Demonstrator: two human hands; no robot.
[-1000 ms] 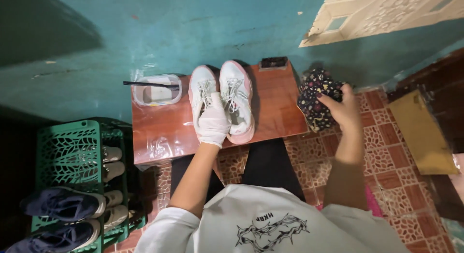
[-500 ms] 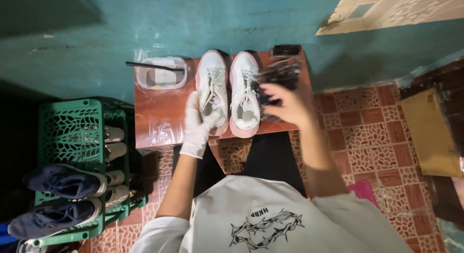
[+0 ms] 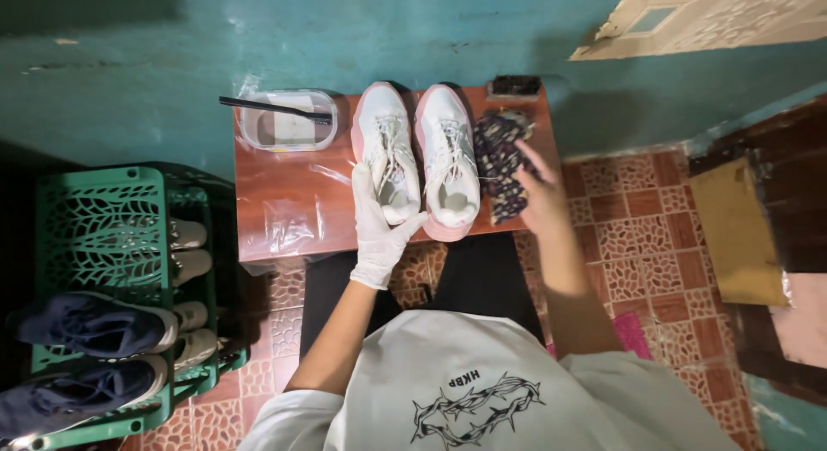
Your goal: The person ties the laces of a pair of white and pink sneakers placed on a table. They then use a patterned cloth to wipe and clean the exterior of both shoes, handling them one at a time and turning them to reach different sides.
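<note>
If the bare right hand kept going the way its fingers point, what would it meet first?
The right hand points up-left and already rests on the dark patterned cloth. Beyond that lies the right-side white shoe, judging from this top-down view.

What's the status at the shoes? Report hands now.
Gloved left hand grips left white-and-pink sneaker. Bare right hand rests on dark patterned cloth beside right white-and-pink sneaker. Nothing obstructing.

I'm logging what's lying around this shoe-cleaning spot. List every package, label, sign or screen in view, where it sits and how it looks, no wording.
Clear plastic tub: back left of the red-brown table, rounded rectangle, a black stick across its rim.
Clear plastic wrapper: crumpled on the table's front left, beside the gloved left hand.
Flat yellow-brown package: on the floor at the right, rectangular.
No signs or screens visible.
</note>
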